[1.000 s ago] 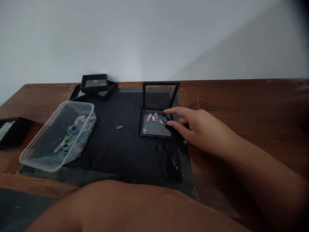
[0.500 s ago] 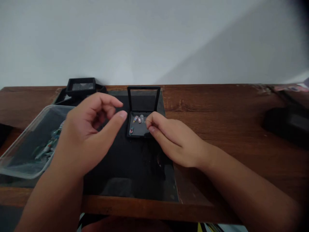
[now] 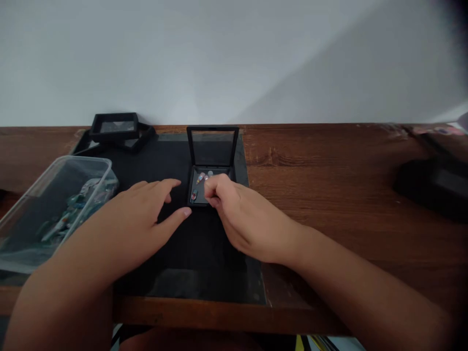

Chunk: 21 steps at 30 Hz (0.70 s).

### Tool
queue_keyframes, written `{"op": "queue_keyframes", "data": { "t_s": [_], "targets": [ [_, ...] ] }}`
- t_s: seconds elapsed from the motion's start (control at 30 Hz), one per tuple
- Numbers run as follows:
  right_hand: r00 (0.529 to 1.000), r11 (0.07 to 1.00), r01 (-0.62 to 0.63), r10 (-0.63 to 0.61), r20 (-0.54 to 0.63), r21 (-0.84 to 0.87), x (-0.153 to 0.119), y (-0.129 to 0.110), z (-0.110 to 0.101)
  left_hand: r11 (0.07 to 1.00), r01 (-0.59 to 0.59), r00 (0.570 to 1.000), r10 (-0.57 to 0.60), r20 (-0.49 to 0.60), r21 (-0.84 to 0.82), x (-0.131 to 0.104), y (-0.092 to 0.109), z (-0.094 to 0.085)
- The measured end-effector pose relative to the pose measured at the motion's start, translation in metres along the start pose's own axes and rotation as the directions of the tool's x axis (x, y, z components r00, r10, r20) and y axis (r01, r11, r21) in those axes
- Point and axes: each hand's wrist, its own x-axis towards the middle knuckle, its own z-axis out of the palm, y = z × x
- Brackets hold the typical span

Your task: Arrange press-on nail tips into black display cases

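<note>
A small black case (image 3: 202, 194) stands with its clear-windowed lid (image 3: 214, 147) raised. Inside its grey tray lie several small decorated pieces (image 3: 200, 178) that look like press-on nails. One dark, patterned piece (image 3: 194, 196) rests apart in the near left corner. My right hand (image 3: 248, 214) is over the tray's right side, fingers pinched together; whatever they hold, if anything, is hidden, and the hand covers part of the tray. My left hand (image 3: 146, 219) is just left of the case, thumb and fingers apart, holding nothing.
A clear plastic tub (image 3: 22, 214) with many small shiny packets (image 3: 69, 214) sits at the left. Black frame-like cases (image 3: 115, 127) are stacked behind it by the wall. A dark mat (image 3: 208, 278) lies under the case; a black object (image 3: 431, 190) stands far right.
My left hand has come down toward the mat and the near left of the case. My right hand has turned palm-down and moved slightly left over the tray. The view has shifted slightly.
</note>
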Motion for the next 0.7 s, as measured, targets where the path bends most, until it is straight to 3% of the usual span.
{"op": "queue_keyframes", "data": {
  "t_s": [0.13, 0.27, 0.53, 0.7],
  "targets": [
    [0.986, 0.990, -0.137, 0.138, 0.092, -0.016, 0.002, -0.001, 0.000, 0.999, 0.047, 0.997, -0.045, 0.062, -0.025, -0.002, 0.009, -0.003],
    [0.975, 0.977, -0.212, 0.214, 0.059, -0.034, 0.003, -0.005, -0.003, 0.999, 0.042, 0.998, -0.041, 0.056, -0.024, -0.002, 0.010, -0.005],
    [0.993, 0.989, -0.091, 0.082, -0.081, -0.118, 0.000, 0.002, -0.005, 0.998, -0.052, 0.996, 0.050, -0.070, -0.029, 0.000, 0.011, -0.002],
    [0.988, 0.974, -0.146, 0.136, -0.069, -0.174, 0.001, 0.003, -0.004, 0.992, -0.123, 0.991, 0.121, -0.059, -0.039, 0.016, 0.017, 0.001]
  ]
}}
